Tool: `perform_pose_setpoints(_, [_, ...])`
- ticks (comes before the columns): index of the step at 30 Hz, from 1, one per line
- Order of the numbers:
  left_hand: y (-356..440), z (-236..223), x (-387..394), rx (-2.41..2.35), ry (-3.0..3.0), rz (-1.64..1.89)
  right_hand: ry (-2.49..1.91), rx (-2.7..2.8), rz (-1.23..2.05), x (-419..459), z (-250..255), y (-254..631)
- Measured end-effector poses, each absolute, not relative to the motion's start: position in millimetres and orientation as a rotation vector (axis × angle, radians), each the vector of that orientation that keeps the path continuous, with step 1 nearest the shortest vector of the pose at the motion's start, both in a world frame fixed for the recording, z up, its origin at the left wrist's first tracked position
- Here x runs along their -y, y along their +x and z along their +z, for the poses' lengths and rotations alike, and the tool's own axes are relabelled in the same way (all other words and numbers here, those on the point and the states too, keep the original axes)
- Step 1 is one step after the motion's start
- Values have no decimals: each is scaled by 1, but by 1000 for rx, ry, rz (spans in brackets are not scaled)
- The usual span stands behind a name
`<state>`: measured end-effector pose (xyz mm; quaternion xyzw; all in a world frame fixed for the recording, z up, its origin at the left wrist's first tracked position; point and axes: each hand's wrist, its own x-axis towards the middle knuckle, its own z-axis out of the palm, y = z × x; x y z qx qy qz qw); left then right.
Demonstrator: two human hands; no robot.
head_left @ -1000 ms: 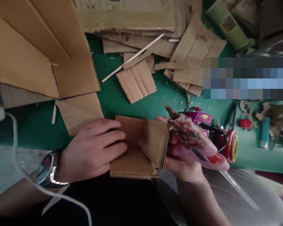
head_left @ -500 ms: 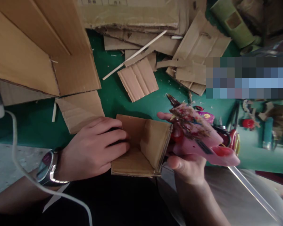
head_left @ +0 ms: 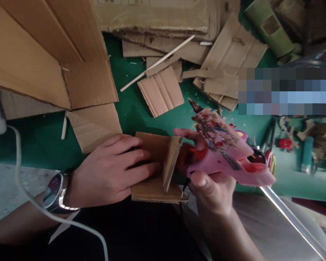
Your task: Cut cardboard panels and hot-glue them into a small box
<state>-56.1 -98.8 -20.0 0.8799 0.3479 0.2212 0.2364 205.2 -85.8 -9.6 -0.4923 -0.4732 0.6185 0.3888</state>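
My left hand (head_left: 111,170), with a watch on the wrist, grips a small open cardboard box (head_left: 154,194) from its left side. Its fingertips reach inside the box, partly hidden. A cardboard flap (head_left: 172,163) on the box's right leans inward, apart from the base's right edge. My right hand (head_left: 213,190) is closed around a pink hot glue gun (head_left: 220,166), its dark, glue-crusted nozzle pointing up and left. A clear glue stick (head_left: 293,221) sticks out of the gun's rear. One right finger extends to the flap's top end, apparently touching it.
A large cardboard box (head_left: 89,83) stands at the left on the green table (head_left: 127,112). Cardboard scraps (head_left: 161,90) and a thin wooden stick (head_left: 157,63) lie behind the hands. Tools and a teal-handled item (head_left: 306,154) sit at the right. A white cable (head_left: 57,221) crosses the lower left.
The box's right flap has swung left, inward over the base. My right hand and the glue gun have shifted slightly left and up. My left hand keeps its hold on the box.
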Motion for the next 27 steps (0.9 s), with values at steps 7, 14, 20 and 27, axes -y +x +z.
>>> perform_pose_setpoints(7, [-54, -18, 97, -980, 2461, 602, -1364, 1254, 1469, 80, 2, 192])
perform_pose_setpoints(14, [-55, -16, 98, -948, 2475, 545, -1438, 1282, 1514, 78, 10, 186])
perform_pose_setpoints(20, [-54, -17, 99, -982, 2436, 554, -1363, 1335, 1409, 81, 2, 194])
perform_pose_setpoints(27, [-56, -18, 98, -926, 2422, 538, -1262, 1307, 1391, 76, -7, 195])
